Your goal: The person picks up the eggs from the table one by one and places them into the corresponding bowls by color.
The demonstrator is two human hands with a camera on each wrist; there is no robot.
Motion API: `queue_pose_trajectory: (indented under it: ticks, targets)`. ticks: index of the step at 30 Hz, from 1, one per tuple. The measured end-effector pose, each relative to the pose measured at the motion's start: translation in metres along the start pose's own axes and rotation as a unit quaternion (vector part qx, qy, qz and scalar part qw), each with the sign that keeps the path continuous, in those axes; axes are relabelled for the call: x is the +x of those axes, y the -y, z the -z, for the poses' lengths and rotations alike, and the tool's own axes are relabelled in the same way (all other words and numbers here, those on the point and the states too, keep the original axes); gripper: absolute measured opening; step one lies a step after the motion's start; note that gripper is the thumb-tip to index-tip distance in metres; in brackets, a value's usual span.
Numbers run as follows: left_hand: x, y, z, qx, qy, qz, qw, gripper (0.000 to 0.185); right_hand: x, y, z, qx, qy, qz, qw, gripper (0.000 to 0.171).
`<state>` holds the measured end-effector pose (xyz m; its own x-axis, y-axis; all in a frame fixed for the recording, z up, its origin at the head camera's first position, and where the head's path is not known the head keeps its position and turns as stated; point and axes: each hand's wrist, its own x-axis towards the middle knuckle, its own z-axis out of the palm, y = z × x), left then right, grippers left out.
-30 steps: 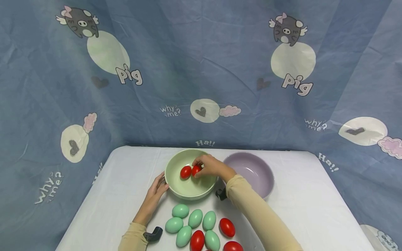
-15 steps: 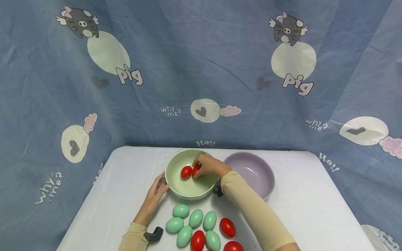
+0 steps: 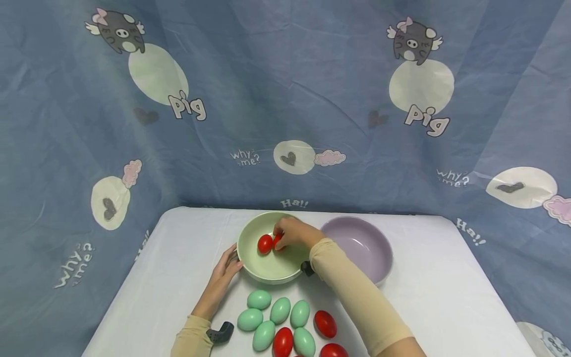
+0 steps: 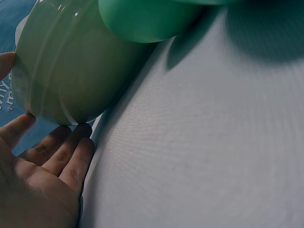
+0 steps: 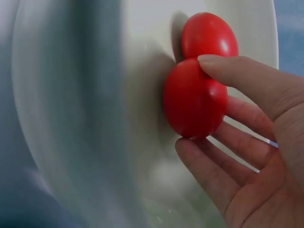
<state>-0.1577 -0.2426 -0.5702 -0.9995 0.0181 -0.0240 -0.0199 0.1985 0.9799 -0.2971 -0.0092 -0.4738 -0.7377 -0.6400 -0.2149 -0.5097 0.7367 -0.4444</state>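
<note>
Inside the pale green bowl (image 3: 267, 267) lie two red eggs. My right hand (image 3: 294, 233) reaches in over the rim and holds one red egg (image 5: 192, 102) between thumb and fingertips, low at the bowl's floor. The other red egg (image 5: 209, 35) sits right beside it. My left hand (image 3: 224, 270) rests against the bowl's left side. In the left wrist view, its fairly straight fingertips touch the bowl's outer wall (image 4: 71, 71). The right hand partly covers the held egg in the head view.
A purple bowl (image 3: 376, 258) stands right of the green one, partly behind the right sleeve (image 3: 357, 297). In front lie several mint-green eggs (image 3: 280, 311) and red eggs (image 3: 325, 324) on the white table (image 3: 446, 297). A blue printed curtain (image 3: 285, 99) hangs behind.
My right wrist and forearm have shifted slightly left, with the fingers staying on the same red egg in the bowl. The left hand stays against the bowl. The head view has shifted slightly.
</note>
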Motion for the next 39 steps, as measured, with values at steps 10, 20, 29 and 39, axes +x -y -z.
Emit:
queue_pose_trajectory:
  ticks: [10,20,29,39]
  targets:
    - [0.000,0.000,0.000,0.008,-0.001,-0.007,0.9999,0.062,0.002,0.001,0.002,0.006,0.000,0.006,1.000,0.035]
    - [-0.001,-0.001,0.000,0.008,-0.001,-0.003,1.0000,0.063,-0.001,0.001,0.008,0.032,0.004,0.021,0.999,0.036]
    - [0.001,0.000,0.000,0.004,0.000,-0.008,1.0000,0.062,-0.008,-0.002,0.012,0.049,-0.005,0.042,0.998,0.038]
    - [0.001,0.002,0.001,0.005,-0.002,-0.005,1.0000,0.063,-0.032,0.009,0.022,0.089,-0.001,0.056,0.994,0.042]
